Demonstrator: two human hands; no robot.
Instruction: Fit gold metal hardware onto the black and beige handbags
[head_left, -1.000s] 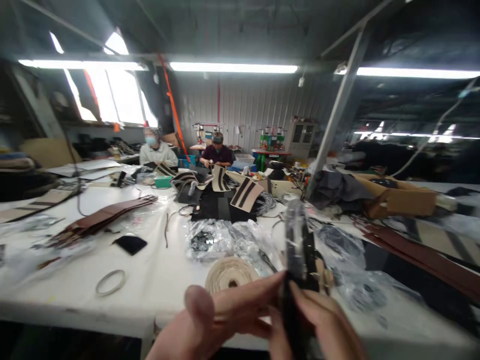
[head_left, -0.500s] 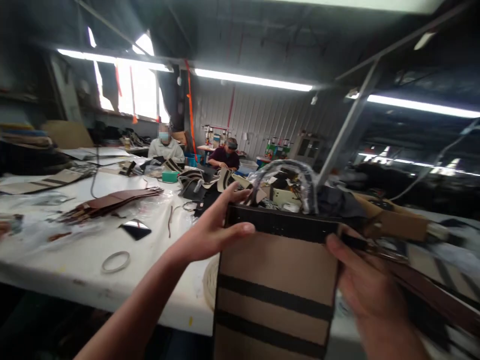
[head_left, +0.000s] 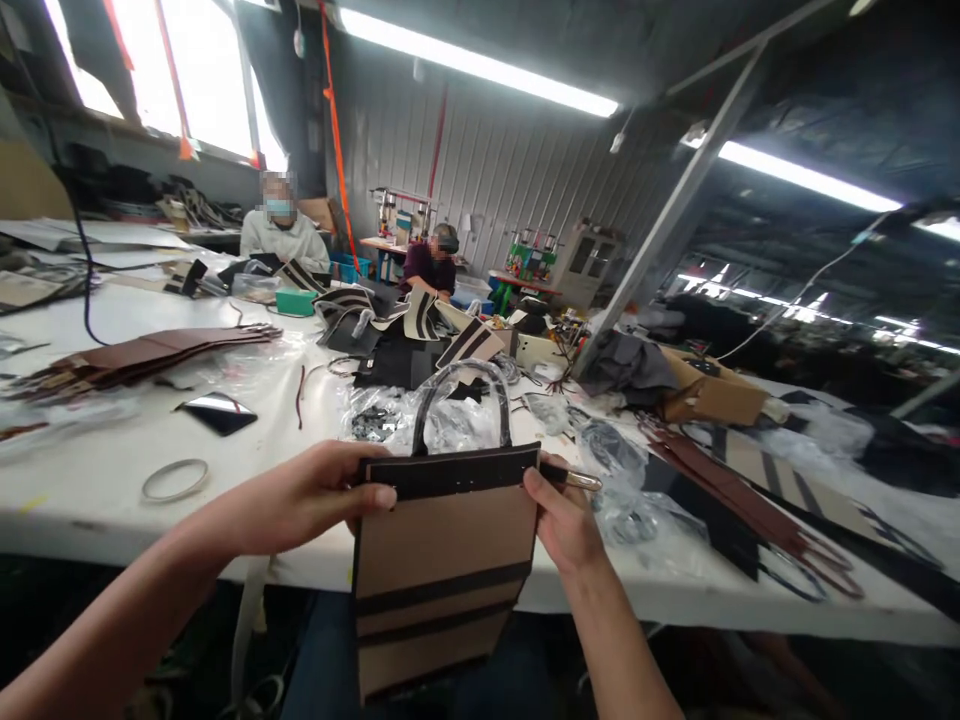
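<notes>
A tan tote bag [head_left: 446, 540] with black stripes and a black top band hangs upright in front of me, over the table's front edge. Its arched handle [head_left: 501, 395] looks wrapped in clear plastic. My left hand [head_left: 330, 495] grips the bag's top left corner, thumb on the front of the band. At the top right corner my right hand [head_left: 566, 515] pinches the band with its thumb in front. A dark piece with a shiny metal end [head_left: 583, 481] juts out past the right hand; whether that hand holds it or it belongs to the bag, I cannot tell.
On the white table [head_left: 300, 540] lie a ring-shaped roll [head_left: 175, 481], a dark phone-like slab [head_left: 219, 412], brown straps [head_left: 142, 355], striped pieces [head_left: 472, 345] and plastic wrap. A cardboard box [head_left: 712, 390] stands right. Two people [head_left: 283, 235] sit across the table.
The bag has moved left, down and farther from me, with both hands still on it. My view has shifted, so more of the tabletop shows. The left fingers have closed onto the corner.
</notes>
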